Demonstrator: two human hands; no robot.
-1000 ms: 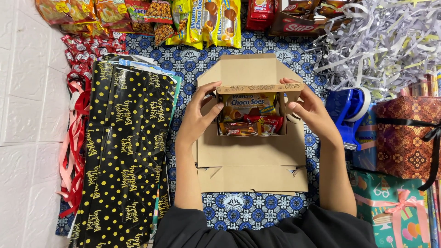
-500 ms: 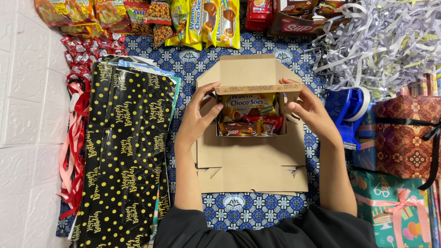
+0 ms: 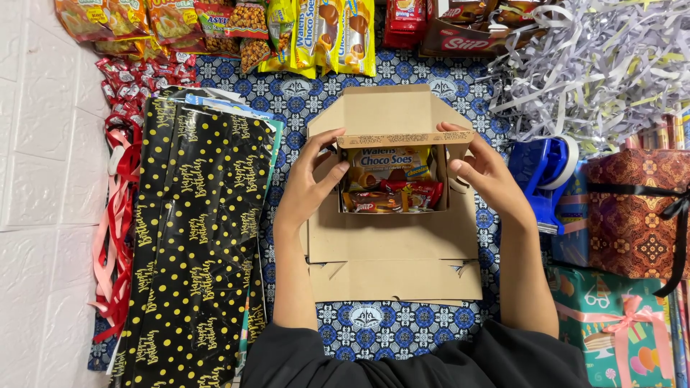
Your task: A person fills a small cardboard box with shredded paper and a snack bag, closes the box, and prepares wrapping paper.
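Note:
A brown cardboard box [image 3: 392, 241] lies unfolded on a blue patterned cloth [image 3: 374, 323], its walls half raised. Snack packets [image 3: 392, 183] in yellow, red and brown fill its middle well. My left hand [image 3: 309, 183] grips the box's left wall, thumb on the top edge. My right hand [image 3: 478, 172] grips the right wall, fingers curled over the far folded flap [image 3: 406, 138]. The box's lid panel [image 3: 388, 108] stands beyond the hands.
Black gift wrap with gold dots [image 3: 194, 230] lies at left beside red ribbons [image 3: 118, 215]. Snack packs [image 3: 287, 32] line the far edge. Shredded paper [image 3: 596, 65], a blue tape dispenser [image 3: 546, 176] and wrapped gift boxes [image 3: 632, 215] sit at right.

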